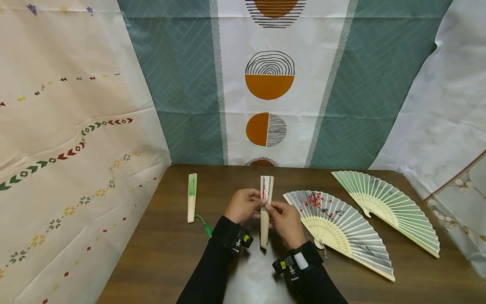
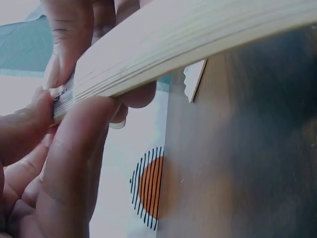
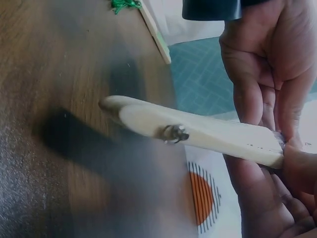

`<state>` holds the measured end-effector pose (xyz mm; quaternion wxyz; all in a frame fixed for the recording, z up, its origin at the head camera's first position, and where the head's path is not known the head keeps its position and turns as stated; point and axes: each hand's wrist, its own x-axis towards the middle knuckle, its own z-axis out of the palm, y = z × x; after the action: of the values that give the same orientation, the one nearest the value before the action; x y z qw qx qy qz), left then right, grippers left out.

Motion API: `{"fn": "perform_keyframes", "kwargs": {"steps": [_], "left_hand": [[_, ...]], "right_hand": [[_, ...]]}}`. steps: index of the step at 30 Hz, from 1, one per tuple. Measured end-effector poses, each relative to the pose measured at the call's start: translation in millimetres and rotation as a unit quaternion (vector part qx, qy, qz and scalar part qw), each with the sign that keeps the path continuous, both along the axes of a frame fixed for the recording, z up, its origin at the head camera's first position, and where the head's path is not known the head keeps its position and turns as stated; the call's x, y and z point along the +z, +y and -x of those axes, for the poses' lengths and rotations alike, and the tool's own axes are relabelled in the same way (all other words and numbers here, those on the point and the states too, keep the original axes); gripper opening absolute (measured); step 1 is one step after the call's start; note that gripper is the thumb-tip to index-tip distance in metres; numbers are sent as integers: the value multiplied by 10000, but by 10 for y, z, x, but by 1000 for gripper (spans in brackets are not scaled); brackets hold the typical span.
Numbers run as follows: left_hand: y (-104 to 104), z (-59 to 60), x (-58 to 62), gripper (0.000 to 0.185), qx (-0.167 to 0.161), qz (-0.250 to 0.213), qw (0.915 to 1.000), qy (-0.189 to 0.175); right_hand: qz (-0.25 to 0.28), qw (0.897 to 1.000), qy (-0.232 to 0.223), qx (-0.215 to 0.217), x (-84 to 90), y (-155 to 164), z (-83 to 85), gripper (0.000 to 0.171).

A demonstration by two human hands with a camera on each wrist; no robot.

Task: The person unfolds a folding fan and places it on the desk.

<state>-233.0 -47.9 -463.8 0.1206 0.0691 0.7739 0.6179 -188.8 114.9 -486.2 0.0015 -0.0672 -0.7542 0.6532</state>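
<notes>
We hold a closed fan (image 1: 264, 219) above the desk (image 1: 152, 261); left hand (image 1: 244, 205) and right hand (image 1: 287, 223) both have fingers pinching it; tasselled fan (image 1: 192, 198) lies left, white fan (image 1: 341, 230) and green fan (image 1: 392, 209) spread right

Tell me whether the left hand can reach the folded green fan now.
Likely yes: only bare tabletop separates the left hand from the folded green fan, though that hand grips the folded white fan and may need to let go.

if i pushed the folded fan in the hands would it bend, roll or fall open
The folded fan probably wouldn't bend much, with its slats stacked; its flat sides make rolling unlikely; the metal pivot suggests it could swing open.
</notes>
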Motion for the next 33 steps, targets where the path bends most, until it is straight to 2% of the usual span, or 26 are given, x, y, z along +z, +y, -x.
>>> {"fn": "perform_keyframes", "kwargs": {"steps": [4,9,15,22,26,33], "left_hand": [[22,-2,-9,21,-1,-36,10000,-51],[37,-12,-41,16,-34,124,9999,76],[63,-13,-55,16,-35,414,9986,335],[88,10,-67,14,191,527,9977,382],[84,19,-51,14,346,453,9975,409],[56,38,-32,15,549,423,9972,278]], "right_hand": [[28,10000,-27,6,7,11,-14,25],[234,9997,-50,35,-7,0,-24,24],[47,9996,9,-283,-21,-29,-14,22],[157,9990,-43,-407,-20,-36,-2,22],[210,9978,-111,-617,-13,-18,23,24],[606,9944,-264,-821,-3,20,34,27]]}}
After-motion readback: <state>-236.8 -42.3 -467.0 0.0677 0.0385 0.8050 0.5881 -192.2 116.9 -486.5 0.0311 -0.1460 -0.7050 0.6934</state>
